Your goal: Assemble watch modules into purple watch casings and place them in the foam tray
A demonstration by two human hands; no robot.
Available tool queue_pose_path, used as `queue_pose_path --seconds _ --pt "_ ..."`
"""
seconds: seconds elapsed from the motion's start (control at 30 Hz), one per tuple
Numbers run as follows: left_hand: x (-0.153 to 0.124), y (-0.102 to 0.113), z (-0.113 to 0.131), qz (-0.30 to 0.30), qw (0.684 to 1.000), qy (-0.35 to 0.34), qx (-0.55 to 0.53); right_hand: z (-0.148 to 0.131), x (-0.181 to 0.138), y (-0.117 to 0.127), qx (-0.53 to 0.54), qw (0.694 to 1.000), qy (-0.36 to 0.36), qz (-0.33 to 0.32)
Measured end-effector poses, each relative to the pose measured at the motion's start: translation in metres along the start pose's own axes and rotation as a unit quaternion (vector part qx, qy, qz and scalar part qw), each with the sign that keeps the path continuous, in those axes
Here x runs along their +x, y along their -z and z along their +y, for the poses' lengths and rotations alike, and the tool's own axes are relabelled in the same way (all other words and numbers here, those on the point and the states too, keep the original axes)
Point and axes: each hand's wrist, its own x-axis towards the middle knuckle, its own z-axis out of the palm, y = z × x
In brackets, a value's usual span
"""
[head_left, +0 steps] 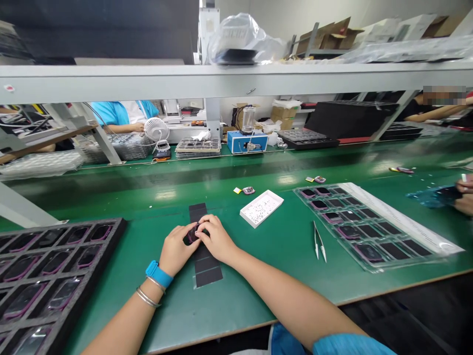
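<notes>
A small dark device housing with a purple rim point(191, 234) is held just above the bench. My left hand point(176, 250) grips its left side, closed around it. The fingers of my right hand point(217, 240) are pinched on its right and upper edge, hiding part of it. Beneath both hands lies a strip of black rectangular sheets point(209, 276) on a clear backing. To the right of my hands is a white shallow box point(271, 196) with many tiny pieces in it. Metal tweezers point(316, 239) rest farther right, their tips apart.
At the left, a dark foam tray point(120, 231) holds several purple-rimmed housings. A clear plastic tray point(373, 266) with housings and black pieces lies right. Small purple parts point(249, 190) sit behind the box. A shelf beam point(148, 84) crosses above. Another person's hand point(464, 197) is at far right.
</notes>
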Motion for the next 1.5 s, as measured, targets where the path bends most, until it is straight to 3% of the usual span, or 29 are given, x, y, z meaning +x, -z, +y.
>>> queue_pose_path --seconds 0.23,0.4,0.47,0.63,0.83,0.93,1.03,1.33,1.5 --pt "0.004 -0.001 0.003 0.002 0.999 0.018 -0.029 -0.003 0.001 -0.005 0.028 0.999 -0.014 0.015" --pt "0.001 0.001 0.004 0.001 0.999 0.024 -0.022 0.015 0.013 0.015 0.103 0.975 -0.119 0.154" --pt "0.0 0.002 0.003 0.01 0.999 0.028 -0.012 0.023 0.018 0.026 0.116 0.966 -0.144 0.182" --pt "0.001 0.003 0.001 0.02 1.0 0.024 0.002 0.018 0.015 0.03 0.163 0.975 -0.128 0.078" --pt "0.001 0.004 0.001 0.024 1.0 0.015 0.007 0.0 0.006 0.023 0.0 1.0 -0.011 -0.023" --pt "0.001 0.003 0.001 0.02 1.0 0.01 0.01 -0.003 0.003 0.02 -0.097 0.992 0.073 -0.027" --pt "0.0 0.002 0.001 0.015 1.0 0.004 0.012 -0.005 0.0 0.016 -0.162 0.98 0.108 -0.028" --pt "0.001 0.003 0.004 -0.018 1.0 0.006 0.004 -0.007 -0.001 0.01 -0.226 0.968 0.094 -0.063" --pt "0.002 0.003 0.008 -0.034 0.999 0.002 -0.007 -0.007 0.0 0.008 -0.209 0.974 0.085 -0.029"
